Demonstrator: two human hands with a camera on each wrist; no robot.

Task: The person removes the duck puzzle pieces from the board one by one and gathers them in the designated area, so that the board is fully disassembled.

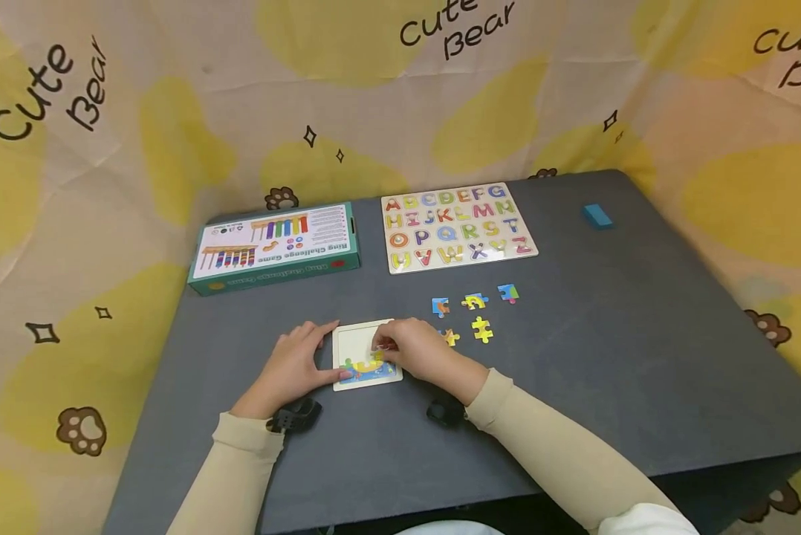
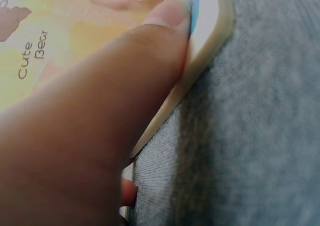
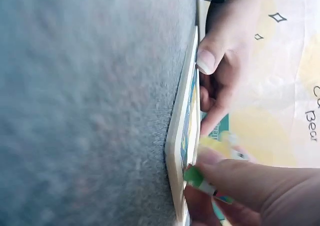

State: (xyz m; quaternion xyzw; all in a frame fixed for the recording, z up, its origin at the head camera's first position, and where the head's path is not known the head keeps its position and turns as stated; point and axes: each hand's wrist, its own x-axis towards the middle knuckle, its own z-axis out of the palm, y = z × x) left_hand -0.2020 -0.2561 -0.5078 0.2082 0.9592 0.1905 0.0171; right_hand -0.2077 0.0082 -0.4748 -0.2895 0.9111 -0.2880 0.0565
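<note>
Head view, lower centre: our puzzle tray (image 1: 355,340) looks filled along its bottom, bare above. Our right fingers (image 1: 388,334) pinch a yellow piece (image 1: 377,355); our left fingers (image 1: 323,329), spread, touch its edge. Five visible loose pieces (image 1: 482,329) remain right of centre.

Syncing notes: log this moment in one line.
left hand: touching jigsaw tray | right hand: pinching jigsaw piece | loose pieces: on table
</note>
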